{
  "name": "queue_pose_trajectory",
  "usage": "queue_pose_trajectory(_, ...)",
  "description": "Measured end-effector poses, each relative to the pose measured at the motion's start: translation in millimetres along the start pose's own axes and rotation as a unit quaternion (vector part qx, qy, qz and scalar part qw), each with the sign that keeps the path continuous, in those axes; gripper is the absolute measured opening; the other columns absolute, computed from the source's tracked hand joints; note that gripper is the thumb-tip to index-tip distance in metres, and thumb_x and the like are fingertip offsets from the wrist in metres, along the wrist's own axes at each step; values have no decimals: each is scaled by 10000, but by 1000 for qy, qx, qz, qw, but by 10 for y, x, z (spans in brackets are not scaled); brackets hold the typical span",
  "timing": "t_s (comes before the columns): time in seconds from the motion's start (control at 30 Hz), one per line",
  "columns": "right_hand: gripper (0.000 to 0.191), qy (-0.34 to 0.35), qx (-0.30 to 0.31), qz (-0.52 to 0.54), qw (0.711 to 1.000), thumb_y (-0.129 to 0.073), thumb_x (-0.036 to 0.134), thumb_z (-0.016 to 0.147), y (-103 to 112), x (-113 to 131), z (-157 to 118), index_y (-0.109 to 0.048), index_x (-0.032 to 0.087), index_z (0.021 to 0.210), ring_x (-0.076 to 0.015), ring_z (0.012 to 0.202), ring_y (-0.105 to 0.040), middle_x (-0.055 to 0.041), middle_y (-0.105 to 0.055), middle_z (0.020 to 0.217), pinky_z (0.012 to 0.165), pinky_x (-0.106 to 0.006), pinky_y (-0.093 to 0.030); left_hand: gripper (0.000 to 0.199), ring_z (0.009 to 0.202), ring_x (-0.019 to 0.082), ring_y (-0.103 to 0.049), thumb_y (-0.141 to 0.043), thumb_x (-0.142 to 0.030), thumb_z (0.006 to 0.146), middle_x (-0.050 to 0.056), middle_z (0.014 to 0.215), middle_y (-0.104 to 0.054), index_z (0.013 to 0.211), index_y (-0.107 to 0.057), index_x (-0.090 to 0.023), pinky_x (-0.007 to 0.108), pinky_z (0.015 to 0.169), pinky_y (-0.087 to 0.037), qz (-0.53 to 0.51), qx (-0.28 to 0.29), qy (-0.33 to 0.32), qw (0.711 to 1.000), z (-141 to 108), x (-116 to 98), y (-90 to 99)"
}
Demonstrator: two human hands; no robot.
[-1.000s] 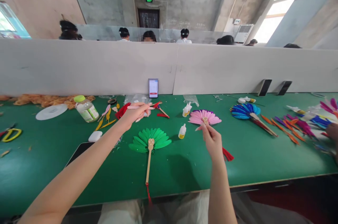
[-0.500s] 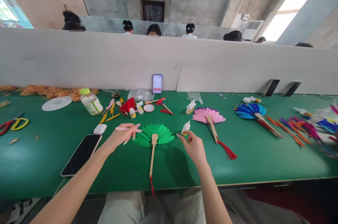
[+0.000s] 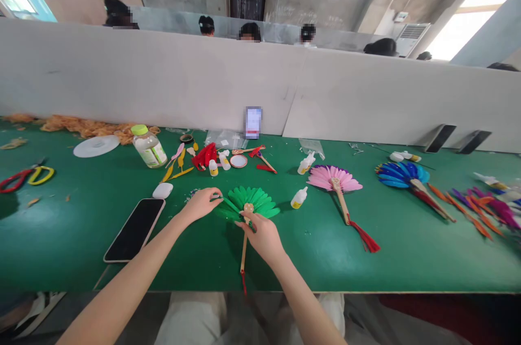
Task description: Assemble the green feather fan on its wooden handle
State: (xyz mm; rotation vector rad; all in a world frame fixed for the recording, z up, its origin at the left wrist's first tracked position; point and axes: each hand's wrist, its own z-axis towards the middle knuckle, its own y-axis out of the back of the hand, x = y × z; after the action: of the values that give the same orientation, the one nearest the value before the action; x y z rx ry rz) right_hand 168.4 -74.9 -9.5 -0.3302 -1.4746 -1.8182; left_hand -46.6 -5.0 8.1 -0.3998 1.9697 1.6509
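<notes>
Green feather fan [image 3: 260, 199], likely light, soft
Left hand [image 3: 201, 204] pinches a feather [image 3: 230, 204]; right hand [image 3: 262, 234], grip unclear. Best held by wooden handle [image 3: 244, 253].

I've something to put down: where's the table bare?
Left of the flat smartphone, in front of the scissors; also right of the pink feather fan, in front of the blue feather fan. Crowded: around the red feathers and green feather fan, by left hand and right hand.

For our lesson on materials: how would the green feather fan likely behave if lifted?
The green feather fan is probably light, being mostly thin feathers; its straight, pale handle looks stiff; its red tassel would likely dangle.
</notes>
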Motion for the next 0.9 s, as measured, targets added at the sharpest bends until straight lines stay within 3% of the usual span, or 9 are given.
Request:
queue_pose_trajectory(0.23, 246, -16, -12, -7, 1000, -560, 319, 823, -135, -120, 5, -639, 185, 1013, -140, 597, -597, -33, -660, 742, 538, -190, -402, 187, 485, 126, -454, -547, -353, 667, -43, 499, -461, 722, -588, -180, 228, 473, -279, -16, 56, 34, 998, 259, 88, -7)
queue_pose_trajectory(0.6, 287, 7, -17, -12, 1000, -524, 349, 843, -207, -167, -16, -628, 186, 1055, -132, 586, -603, -36, -661, 733, 537, -181, -408, 206, 454, 103, -371, -548, -365, 676, -63, 472, -358, 743, -587, -174, 225, 457, -241, -45, 63, 29, 997, 381, 72, 55)
queue_pose_trajectory(0.9, 320, -8, 12, -26, 1000, -552, 335, 831, -197, -136, -32, -617, 193, 1111, -134, 619, -622, -33, -665, 749, 547, -180, -417, 247, 459, 94, -359, -611, -379, 626, -76, 488, -347, 768, -567, -181, 216, 455, -243, -59, 67, 28, 996, 290, 92, 101)
